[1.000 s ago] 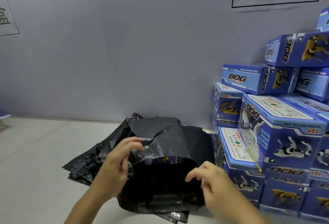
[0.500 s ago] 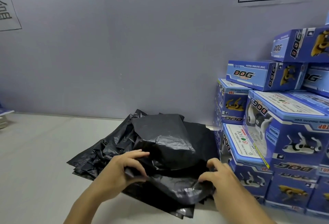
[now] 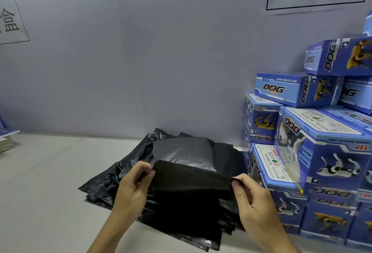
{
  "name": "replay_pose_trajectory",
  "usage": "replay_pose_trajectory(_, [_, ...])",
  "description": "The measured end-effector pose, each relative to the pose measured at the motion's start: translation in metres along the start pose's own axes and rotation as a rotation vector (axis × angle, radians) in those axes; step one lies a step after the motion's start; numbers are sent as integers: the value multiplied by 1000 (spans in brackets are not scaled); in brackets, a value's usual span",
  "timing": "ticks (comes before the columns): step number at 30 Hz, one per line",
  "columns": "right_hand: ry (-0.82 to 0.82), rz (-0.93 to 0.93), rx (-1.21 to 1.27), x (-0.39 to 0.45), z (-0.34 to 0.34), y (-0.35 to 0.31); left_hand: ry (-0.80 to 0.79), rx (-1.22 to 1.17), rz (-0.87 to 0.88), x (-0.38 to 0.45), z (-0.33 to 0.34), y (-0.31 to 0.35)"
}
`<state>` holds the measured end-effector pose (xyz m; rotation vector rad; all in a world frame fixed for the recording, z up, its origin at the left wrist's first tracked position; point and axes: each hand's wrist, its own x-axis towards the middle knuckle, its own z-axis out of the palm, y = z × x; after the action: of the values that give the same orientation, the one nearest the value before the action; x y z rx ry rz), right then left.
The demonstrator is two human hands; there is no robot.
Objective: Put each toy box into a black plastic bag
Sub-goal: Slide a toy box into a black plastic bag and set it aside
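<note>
We are pinching the black plastic bag (image 3: 191, 180) taut, left hand (image 3: 131, 188) and right hand (image 3: 251, 200) each gripping a fold edge | bag lying on the crinkled glossy bag pile (image 3: 112, 184) | rectangular blue cardboard toy boxes (image 3: 314, 152) stacked just right of the pile.

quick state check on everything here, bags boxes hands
left hand: pinches bagged box's flap at its left end
right hand: pinches flap's right end
bagged box: wrapped, flap folded over
spare bags: flat pile underneath
toy boxes: closed, stacked at right
</note>
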<state>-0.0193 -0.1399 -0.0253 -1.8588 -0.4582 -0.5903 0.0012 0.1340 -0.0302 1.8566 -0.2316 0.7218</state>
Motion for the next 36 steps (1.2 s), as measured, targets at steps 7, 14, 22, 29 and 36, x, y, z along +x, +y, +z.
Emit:
replay_pose_trajectory(7, [29,266,-45,0,20,9,157,4,-291,-5,16,-5])
replay_pose_trajectory(14, [-12,381,-203,-3,43,15,229,25,-446,-8,24,0])
replay_pose_trajectory(22, [87,374,-168,-5,48,0,3,-8,-444,-8,26,5])
replay_pose_trajectory(29, [8,495,267,-4,32,-11,-46,-202,-419,-10,37,12])
replay_pose_trajectory(36, [102,514,495,0,38,-24,-14,-300,-202,-21,50,29])
